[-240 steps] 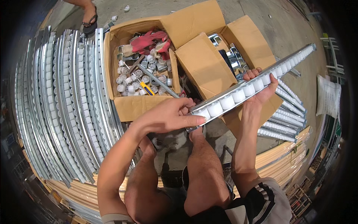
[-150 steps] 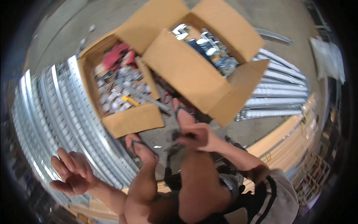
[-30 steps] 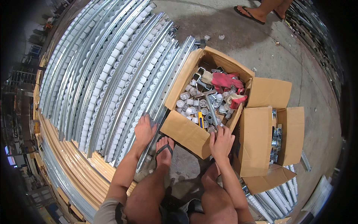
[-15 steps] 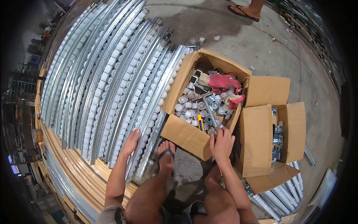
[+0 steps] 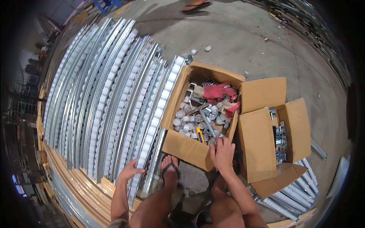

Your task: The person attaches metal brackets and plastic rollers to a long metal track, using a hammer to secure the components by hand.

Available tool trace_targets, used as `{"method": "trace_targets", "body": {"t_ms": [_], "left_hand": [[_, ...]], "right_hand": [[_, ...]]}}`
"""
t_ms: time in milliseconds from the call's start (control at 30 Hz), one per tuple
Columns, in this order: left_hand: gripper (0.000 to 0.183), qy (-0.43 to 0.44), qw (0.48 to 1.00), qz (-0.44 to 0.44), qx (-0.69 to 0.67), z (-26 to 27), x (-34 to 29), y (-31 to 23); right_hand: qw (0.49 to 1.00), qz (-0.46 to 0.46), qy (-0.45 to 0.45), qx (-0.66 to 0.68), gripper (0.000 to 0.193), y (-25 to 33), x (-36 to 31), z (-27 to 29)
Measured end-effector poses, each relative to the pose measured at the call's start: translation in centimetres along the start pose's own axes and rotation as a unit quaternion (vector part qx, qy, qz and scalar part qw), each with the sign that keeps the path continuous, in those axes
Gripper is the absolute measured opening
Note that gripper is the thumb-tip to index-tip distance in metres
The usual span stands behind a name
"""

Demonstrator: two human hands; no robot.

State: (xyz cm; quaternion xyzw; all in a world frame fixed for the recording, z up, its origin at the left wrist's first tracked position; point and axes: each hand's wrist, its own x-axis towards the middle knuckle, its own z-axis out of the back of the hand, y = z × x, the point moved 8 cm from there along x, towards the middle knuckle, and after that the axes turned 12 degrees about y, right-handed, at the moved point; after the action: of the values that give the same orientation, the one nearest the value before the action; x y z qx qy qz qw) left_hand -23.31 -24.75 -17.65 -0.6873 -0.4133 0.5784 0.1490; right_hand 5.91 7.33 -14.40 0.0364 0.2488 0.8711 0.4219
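Observation:
My left hand (image 5: 130,170) is at the near end of a long metal roller track (image 5: 156,116) with white wheels, which lies along the right side of a row of similar tracks. Its thumb rests across the track and the fingers curl at the left edge, partly hidden. My right hand (image 5: 224,154) is closed around the near end of a hammer (image 5: 207,122) with a grey metal handle. The hammer's brownish head lies among loose white wheels (image 5: 177,122) in an open cardboard box (image 5: 186,146). A yellow-handled cutter (image 5: 199,135) and red-and-white gloves (image 5: 218,92) lie there too.
Another open carton (image 5: 257,146) on the right holds shiny metal brackets (image 5: 280,138). More tracks (image 5: 291,197) lie below it. Wrapped tan lengths (image 5: 81,188) lie under the tracks at left. A person's sandalled foot (image 5: 195,5) shows at the far edge.
The track by my left hand has turned, so its white wheels now face up. My right hand has closed on the hammer handle. The other person's foot has moved left.

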Motion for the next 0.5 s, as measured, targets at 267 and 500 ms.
{"method": "trace_targets", "body": {"t_ms": [267,500], "left_hand": [[0.054,-0.049,0.989,0.065,0.122,-1.8,-4.5,2.0],[0.057,-0.017,0.989,0.059,0.131,-5.6,-3.0,-0.1]], "right_hand": [[0.956,0.066,-0.16,0.239,0.068,4.4,8.5,11.9],[0.957,0.034,-0.196,0.211,0.055,3.5,8.6,13.7]]}}
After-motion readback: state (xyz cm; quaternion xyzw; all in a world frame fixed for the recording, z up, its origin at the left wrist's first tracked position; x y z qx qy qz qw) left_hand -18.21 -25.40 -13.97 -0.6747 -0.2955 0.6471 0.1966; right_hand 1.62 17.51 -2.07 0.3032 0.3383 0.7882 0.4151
